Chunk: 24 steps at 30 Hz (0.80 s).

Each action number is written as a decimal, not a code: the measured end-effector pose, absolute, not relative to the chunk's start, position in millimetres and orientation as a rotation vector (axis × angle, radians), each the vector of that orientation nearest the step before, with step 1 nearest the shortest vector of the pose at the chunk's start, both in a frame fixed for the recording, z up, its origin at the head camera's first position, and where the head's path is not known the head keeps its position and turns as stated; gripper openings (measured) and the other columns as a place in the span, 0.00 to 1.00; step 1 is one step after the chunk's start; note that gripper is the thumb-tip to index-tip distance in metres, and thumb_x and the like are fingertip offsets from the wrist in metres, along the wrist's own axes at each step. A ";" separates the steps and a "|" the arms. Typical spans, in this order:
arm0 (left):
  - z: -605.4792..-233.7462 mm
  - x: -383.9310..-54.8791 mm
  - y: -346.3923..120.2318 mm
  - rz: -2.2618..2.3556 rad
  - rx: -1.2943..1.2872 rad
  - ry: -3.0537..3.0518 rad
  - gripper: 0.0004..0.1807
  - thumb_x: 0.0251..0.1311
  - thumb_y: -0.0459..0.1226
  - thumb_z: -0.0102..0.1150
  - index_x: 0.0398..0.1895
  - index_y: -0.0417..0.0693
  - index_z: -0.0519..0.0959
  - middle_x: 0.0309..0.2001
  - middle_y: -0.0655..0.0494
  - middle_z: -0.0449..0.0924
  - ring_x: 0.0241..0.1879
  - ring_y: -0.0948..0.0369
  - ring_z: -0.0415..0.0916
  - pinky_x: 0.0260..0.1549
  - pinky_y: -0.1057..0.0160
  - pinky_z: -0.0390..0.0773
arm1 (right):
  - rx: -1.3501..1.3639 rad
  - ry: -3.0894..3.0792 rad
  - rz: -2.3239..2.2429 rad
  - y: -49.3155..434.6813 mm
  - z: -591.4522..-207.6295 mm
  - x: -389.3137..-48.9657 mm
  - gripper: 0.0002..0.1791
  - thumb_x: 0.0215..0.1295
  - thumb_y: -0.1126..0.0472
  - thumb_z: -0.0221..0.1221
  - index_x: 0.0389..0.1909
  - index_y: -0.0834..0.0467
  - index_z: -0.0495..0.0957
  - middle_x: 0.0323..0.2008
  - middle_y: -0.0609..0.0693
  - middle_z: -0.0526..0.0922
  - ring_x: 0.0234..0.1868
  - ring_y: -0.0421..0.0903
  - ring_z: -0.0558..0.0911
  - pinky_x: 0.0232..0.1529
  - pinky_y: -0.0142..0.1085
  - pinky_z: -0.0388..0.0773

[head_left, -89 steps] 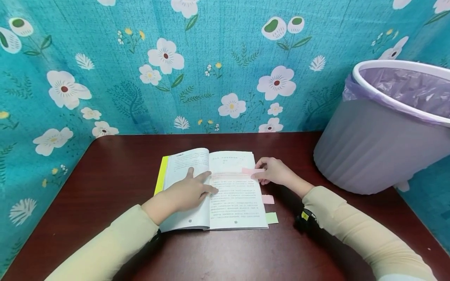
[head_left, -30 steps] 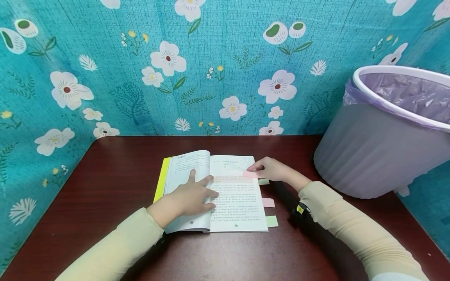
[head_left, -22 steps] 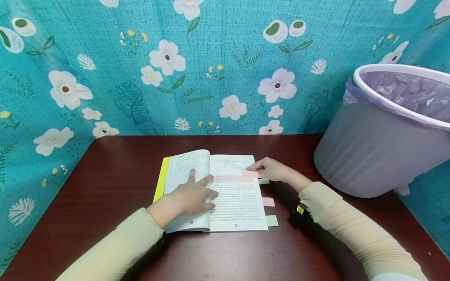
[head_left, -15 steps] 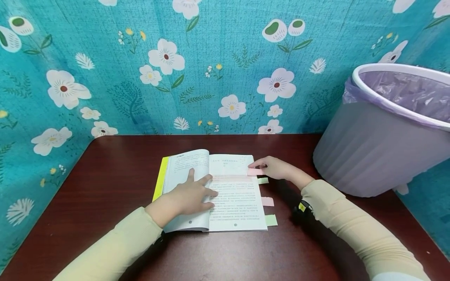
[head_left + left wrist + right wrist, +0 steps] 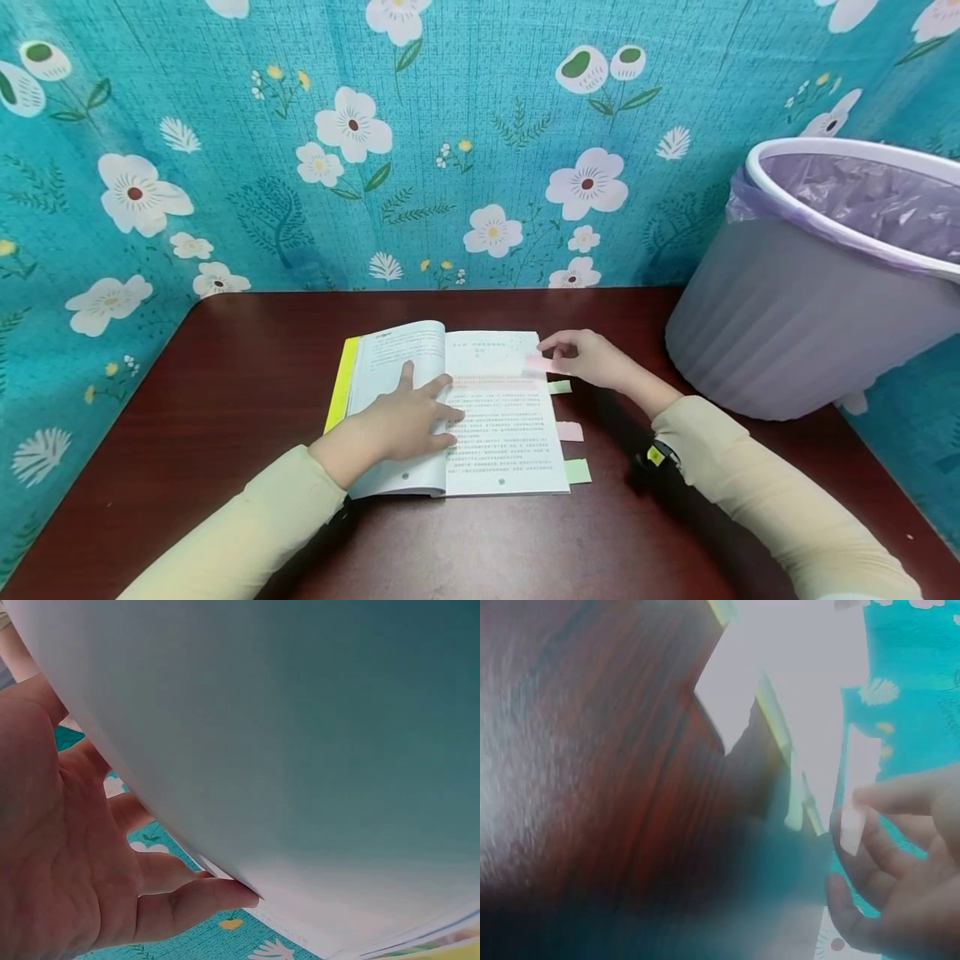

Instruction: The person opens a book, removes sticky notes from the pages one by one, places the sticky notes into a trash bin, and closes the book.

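An open book (image 5: pixel 495 450) lies on the dark wooden table. My left hand (image 5: pixel 401 421) rests with spread fingers across its left page and inner fold, holding the pages down. From the left wrist view, the fingers of that hand (image 5: pixel 67 855) reach under a curved page. At the book's upper right edge, my right hand (image 5: pixel 596 360) pinches a pink sticky tab (image 5: pixel 540 364), which overlaps the page's margin from above. The right wrist view has this tab (image 5: pixel 861 765) between thumb and fingers, apart from the book's edge.
A green tab (image 5: pixel 560 387), another pink tab (image 5: pixel 570 431) and a lower green tab (image 5: pixel 578 471) stick out from the book's right edge. A grey bin (image 5: pixel 795 308) with a purple liner stands at the right. Flowered blue cloth (image 5: pixel 420 183) hangs behind the table.
My right hand first moved left over the page with the pink tab, then drew back right with it. The upper green tab came into view below it. My left hand spread its fingers more.
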State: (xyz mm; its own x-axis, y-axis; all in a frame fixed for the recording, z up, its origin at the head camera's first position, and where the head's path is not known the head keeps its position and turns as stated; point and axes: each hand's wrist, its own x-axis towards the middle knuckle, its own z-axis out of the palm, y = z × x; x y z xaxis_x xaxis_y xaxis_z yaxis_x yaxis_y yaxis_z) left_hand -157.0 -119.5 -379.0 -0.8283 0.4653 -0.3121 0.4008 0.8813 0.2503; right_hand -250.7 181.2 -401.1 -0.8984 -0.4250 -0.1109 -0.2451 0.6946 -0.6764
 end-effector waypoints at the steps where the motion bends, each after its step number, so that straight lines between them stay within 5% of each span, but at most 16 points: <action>1: -379.0 -156.8 -119.6 0.245 0.642 2.686 0.21 0.67 0.49 0.65 0.62 0.62 0.84 0.78 0.48 0.60 0.74 0.25 0.40 0.47 0.30 0.78 | -0.515 2.659 -1.027 181.0 -399.7 -249.4 0.15 0.69 0.70 0.63 0.55 0.64 0.83 0.35 0.53 0.81 0.33 0.49 0.74 0.30 0.36 0.70; 13: -379.2 -157.1 -122.3 0.250 0.652 2.682 0.20 0.67 0.49 0.65 0.62 0.62 0.84 0.78 0.47 0.60 0.75 0.25 0.39 0.47 0.29 0.77 | -0.438 2.767 -1.098 187.7 -389.6 -235.1 0.03 0.66 0.66 0.67 0.38 0.59 0.88 0.34 0.51 0.87 0.33 0.50 0.77 0.30 0.37 0.75; 24: -379.5 -157.9 -121.5 0.249 0.648 2.681 0.21 0.68 0.49 0.64 0.62 0.62 0.83 0.78 0.48 0.59 0.74 0.25 0.39 0.47 0.29 0.77 | -0.472 2.818 -1.112 188.7 -376.6 -233.6 0.03 0.67 0.65 0.67 0.38 0.59 0.88 0.38 0.53 0.87 0.38 0.52 0.78 0.34 0.39 0.77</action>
State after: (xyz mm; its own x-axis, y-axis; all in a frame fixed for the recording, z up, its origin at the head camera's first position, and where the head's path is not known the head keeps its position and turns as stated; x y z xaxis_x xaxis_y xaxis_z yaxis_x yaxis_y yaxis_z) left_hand -157.9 -121.5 -379.5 -0.8259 0.4700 -0.3114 0.4047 0.8787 0.2531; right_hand -233.6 188.7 -376.6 -0.9497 -0.3101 0.0424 -0.2556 0.6900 -0.6772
